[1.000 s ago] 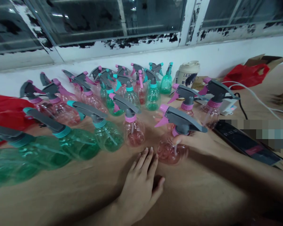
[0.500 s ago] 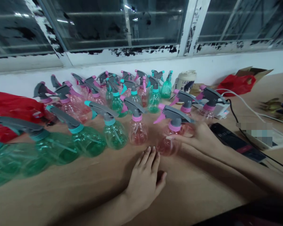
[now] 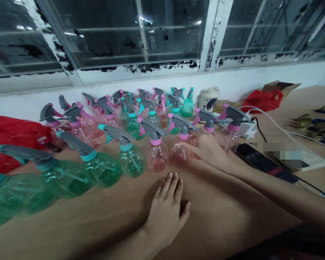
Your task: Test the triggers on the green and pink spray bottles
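Note:
My right hand is closed around the body of a pink spray bottle with a grey trigger head and pink collar. This bottle stands upright at the right side of another pink spray bottle, close to or touching it. My left hand lies flat on the tabletop just in front of these bottles, fingers stretched out and holding nothing. To their left, several green spray bottles with turquoise collars continue the front row. Behind my right hand stand two more pink spray bottles, one of them beside a phone.
Several pink and green spray bottles crowd the back by the wall. A red plastic bag lies left. On the right are a phone, cables, a white charger, a paper cup, another red bag and a cardboard box.
My right hand has moved the held pink spray bottle away from me and leftward, up beside the neighbouring pink one. My left hand stays flat on the table. The view has shifted slightly.

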{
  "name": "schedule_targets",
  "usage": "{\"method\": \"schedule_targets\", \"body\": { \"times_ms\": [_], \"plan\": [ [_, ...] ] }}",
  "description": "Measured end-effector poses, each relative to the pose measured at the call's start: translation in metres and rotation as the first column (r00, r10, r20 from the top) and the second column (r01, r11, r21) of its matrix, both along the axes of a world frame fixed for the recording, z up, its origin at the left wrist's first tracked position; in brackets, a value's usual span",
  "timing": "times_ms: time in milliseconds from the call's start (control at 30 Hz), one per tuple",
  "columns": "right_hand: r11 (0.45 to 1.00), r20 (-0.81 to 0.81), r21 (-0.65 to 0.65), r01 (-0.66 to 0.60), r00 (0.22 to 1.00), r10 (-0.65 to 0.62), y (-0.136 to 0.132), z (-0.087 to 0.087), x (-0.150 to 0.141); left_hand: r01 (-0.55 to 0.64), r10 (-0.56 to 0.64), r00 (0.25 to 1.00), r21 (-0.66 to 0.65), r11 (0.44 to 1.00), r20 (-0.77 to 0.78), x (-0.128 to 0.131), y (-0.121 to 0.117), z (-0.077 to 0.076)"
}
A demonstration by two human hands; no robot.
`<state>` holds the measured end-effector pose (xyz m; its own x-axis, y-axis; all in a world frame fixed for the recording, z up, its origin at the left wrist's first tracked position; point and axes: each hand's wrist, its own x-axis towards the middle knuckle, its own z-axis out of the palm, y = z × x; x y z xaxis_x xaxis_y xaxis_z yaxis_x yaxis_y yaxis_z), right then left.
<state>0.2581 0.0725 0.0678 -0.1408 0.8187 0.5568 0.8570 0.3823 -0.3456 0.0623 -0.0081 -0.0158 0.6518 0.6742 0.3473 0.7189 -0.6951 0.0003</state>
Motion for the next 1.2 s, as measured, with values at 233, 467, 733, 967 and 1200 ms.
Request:
{"method": "schedule_targets", "body": {
  "times_ms": [233, 467, 733, 967, 1200],
  "plan": [
    [0.998, 0.032, 0.019, 0.053, 0.998, -0.054, -0.003, 0.001, -0.002, 0.033, -0.029, 0.998, 0.06, 0.998, -0.055, -0.001, 0.002, 0.001],
    [0.999, -0.172, -0.045, -0.028, 0.985, 0.02, -0.036, 0.008, 0.038, 0.047, -0.043, 0.998, 0.097, 0.994, -0.046, -0.005, 0.005, 0.0],
    [0.962, -0.174, -0.098, 0.256, 0.947, -0.27, -0.037, -0.003, 0.085, 0.068, -0.064, 0.997, 0.14, 0.988, -0.03, -0.006, 0.007, -0.001],
    [0.972, -0.102, -0.123, 0.2, 0.972, -0.213, -0.014, -0.012, 0.068, 0.075, -0.065, 0.996, 0.159, 0.984, -0.068, -0.005, 0.009, 0.001],
    [0.97, 0.036, -0.094, 0.226, 0.974, -0.224, -0.029, -0.011, 0.068, 0.05, -0.047, 0.998, 0.115, 0.992, -0.03, -0.003, 0.008, 0.004]
  ]
}}
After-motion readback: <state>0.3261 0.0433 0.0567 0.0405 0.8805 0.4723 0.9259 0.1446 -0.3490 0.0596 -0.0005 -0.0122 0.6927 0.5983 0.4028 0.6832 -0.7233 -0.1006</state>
